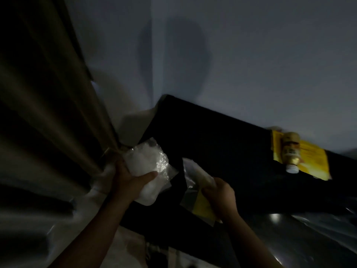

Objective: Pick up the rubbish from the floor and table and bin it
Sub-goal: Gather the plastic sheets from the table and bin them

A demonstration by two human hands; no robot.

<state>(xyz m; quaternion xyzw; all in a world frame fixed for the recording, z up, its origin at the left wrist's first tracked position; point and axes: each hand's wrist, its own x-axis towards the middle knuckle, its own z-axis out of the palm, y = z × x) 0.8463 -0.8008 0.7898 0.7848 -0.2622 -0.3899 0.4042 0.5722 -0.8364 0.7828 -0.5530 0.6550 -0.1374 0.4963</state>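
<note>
The room is dim and the view is tilted. My left hand (131, 180) grips a crumpled clear and white plastic bag (146, 167) near the left end of a black table (212, 136). My right hand (220, 196) is closed on a pale wrapper with a yellow sheet (201, 196) hanging below it, just over the table's front edge. On the table's far right lies a small yellow-labelled bottle (290, 151) on its side, resting on a yellow paper (313, 157).
A beige curtain (48, 113) hangs at the left, close to my left hand. A grey wall (251, 55) stands behind the table. A shiny dark plastic surface (309, 229) lies at the lower right. Pale floor (127, 246) shows below.
</note>
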